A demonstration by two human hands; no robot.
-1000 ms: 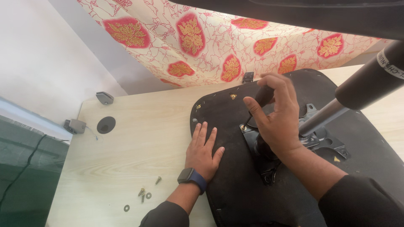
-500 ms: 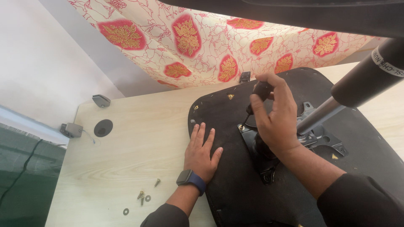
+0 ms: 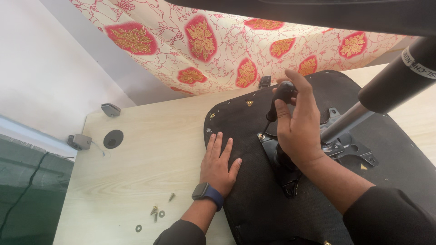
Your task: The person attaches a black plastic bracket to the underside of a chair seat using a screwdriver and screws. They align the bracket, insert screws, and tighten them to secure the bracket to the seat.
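An upturned black chair seat (image 3: 254, 199) lies on a light wooden table (image 3: 150, 149). My left hand (image 3: 219, 162) presses flat on the seat's left edge, fingers spread, a dark watch on the wrist. My right hand (image 3: 297, 122) grips the black handle of a screwdriver (image 3: 277, 102), whose tip rests on a screw (image 3: 261, 135) at the corner of the black metal mounting plate (image 3: 286, 174). A gas-lift column (image 3: 363, 106) rises from the plate toward the upper right.
Loose screws and washers (image 3: 156, 212) lie on the table near the front left. A round cable hole (image 3: 113, 139) and two small grey clips (image 3: 110, 109) sit near the table's left edge. A red-and-cream patterned cloth (image 3: 236, 50) hangs behind.
My right hand has shifted slightly on the screwdriver handle, which stands more upright over the screw. My left hand stays flat on the seat.
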